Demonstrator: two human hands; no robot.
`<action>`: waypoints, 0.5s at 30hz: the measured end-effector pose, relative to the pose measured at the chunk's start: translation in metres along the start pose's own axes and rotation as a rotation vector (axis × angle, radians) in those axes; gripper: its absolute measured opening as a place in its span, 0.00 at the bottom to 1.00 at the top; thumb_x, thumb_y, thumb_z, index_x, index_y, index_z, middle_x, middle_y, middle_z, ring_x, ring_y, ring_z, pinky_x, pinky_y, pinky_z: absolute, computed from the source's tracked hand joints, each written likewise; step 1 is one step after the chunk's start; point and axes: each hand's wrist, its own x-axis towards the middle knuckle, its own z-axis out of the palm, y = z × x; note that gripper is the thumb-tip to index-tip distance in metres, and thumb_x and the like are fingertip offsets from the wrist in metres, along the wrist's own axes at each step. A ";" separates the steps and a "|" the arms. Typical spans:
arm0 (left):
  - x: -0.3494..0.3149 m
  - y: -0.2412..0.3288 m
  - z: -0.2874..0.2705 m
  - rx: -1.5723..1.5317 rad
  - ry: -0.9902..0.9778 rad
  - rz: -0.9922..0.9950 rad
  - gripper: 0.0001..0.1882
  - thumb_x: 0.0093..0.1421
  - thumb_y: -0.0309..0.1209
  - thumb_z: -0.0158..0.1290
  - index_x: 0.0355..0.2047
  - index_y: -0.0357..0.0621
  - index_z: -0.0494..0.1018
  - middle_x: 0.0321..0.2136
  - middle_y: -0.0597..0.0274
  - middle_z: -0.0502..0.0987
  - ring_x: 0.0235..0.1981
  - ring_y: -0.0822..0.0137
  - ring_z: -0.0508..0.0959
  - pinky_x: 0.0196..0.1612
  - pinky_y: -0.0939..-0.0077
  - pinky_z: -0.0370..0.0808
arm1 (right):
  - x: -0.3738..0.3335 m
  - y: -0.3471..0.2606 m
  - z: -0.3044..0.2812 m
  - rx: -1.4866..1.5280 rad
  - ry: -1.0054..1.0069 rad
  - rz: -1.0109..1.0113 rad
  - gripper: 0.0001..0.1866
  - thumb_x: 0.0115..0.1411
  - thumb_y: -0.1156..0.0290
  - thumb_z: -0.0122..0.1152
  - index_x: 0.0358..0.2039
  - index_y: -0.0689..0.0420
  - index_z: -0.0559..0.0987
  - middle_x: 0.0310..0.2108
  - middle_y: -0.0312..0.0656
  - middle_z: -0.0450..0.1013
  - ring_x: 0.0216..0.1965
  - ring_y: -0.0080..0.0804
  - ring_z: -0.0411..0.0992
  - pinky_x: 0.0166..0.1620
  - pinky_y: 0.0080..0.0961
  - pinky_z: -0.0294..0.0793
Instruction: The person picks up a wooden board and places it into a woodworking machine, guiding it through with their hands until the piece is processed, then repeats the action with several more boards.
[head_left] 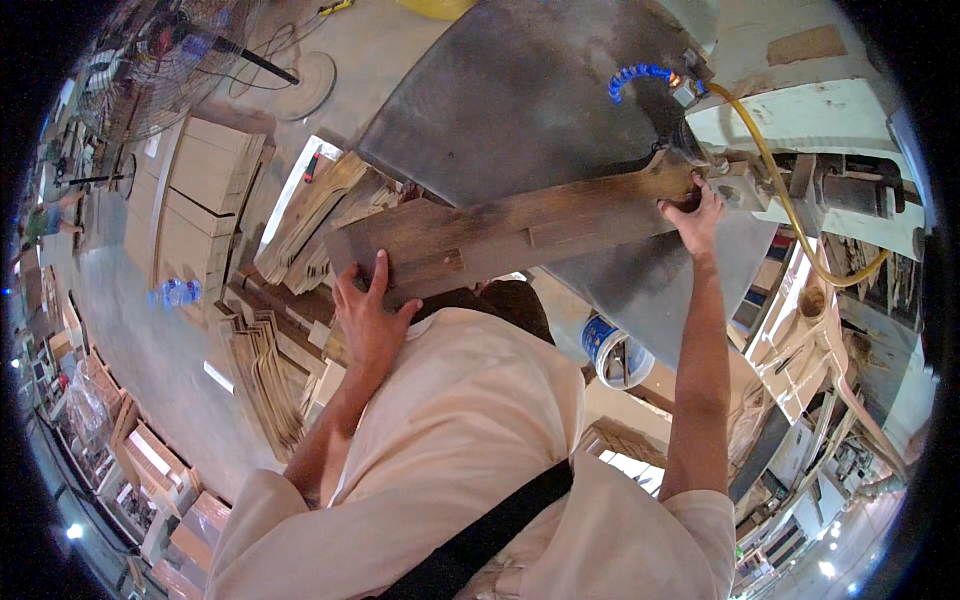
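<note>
A long brown wooden board (560, 218), with shallow notches along its near side, reaches across in front of me. Its far right end meets the dark working part of a machine over a grey metal table (500, 110). My left hand (372, 318) grips the board's near left end, fingers spread along its edge. At the other end my right hand (697, 215) is closed on the board with thumb and fingers, close to the machine. A blue segmented hose (640, 72) points at the table just beyond that spot; what lies beneath the board is hidden.
Stacked curved wooden pieces (312, 225) lie left of the table, with more cut pieces (262, 375) below. A white-and-blue bucket (618, 355) stands under the table's near edge. A yellow hose (765, 140) loops on the right. A large fan (140, 70) stands far left.
</note>
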 end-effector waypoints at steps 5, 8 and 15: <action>-0.006 0.003 0.001 0.030 -0.046 -0.037 0.47 0.37 0.38 0.70 0.60 0.62 0.65 0.53 0.44 0.61 0.54 0.44 0.63 0.55 0.52 0.63 | 0.001 -0.005 -0.008 0.186 -0.071 0.040 0.44 0.36 0.58 0.75 0.55 0.56 0.69 0.47 0.51 0.65 0.53 0.47 0.59 0.58 0.40 0.58; -0.006 0.006 -0.003 0.059 -0.076 -0.030 0.47 0.38 0.39 0.70 0.61 0.60 0.64 0.54 0.45 0.61 0.55 0.43 0.62 0.57 0.53 0.64 | 0.001 -0.005 -0.008 0.226 -0.113 0.093 0.44 0.36 0.59 0.75 0.55 0.57 0.69 0.46 0.51 0.67 0.53 0.46 0.60 0.58 0.40 0.58; -0.008 0.005 -0.004 0.050 -0.091 -0.001 0.46 0.37 0.38 0.70 0.60 0.61 0.65 0.53 0.45 0.61 0.54 0.44 0.62 0.56 0.53 0.64 | 0.003 -0.003 -0.013 0.381 -0.205 0.143 0.42 0.38 0.58 0.74 0.54 0.58 0.70 0.45 0.52 0.70 0.50 0.47 0.64 0.55 0.39 0.62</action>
